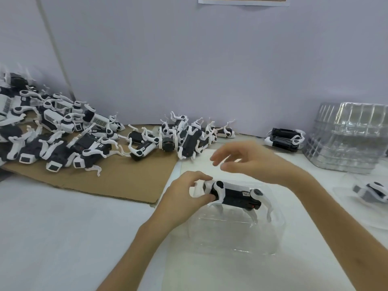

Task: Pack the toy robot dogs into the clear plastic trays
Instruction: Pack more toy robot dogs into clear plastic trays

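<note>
A black and white toy robot dog [237, 196] stands legs-down in a clear plastic tray [235, 234] near the middle of the table. My left hand [186, 196] grips the dog's head end with thumb and fingers. My right hand [245, 159] hovers above and behind the dog, fingers loosely spread, holding nothing. A large pile of the same toy dogs [54, 133] lies at the left on brown cardboard [117, 181], with a smaller cluster [180, 137] further back at the centre.
A stack of clear plastic trays [348, 137] stands at the right by the wall. One dog [285, 137] lies beside that stack, and another [371, 192] lies in a tray at the right edge. The wall [210, 70] bounds the table behind.
</note>
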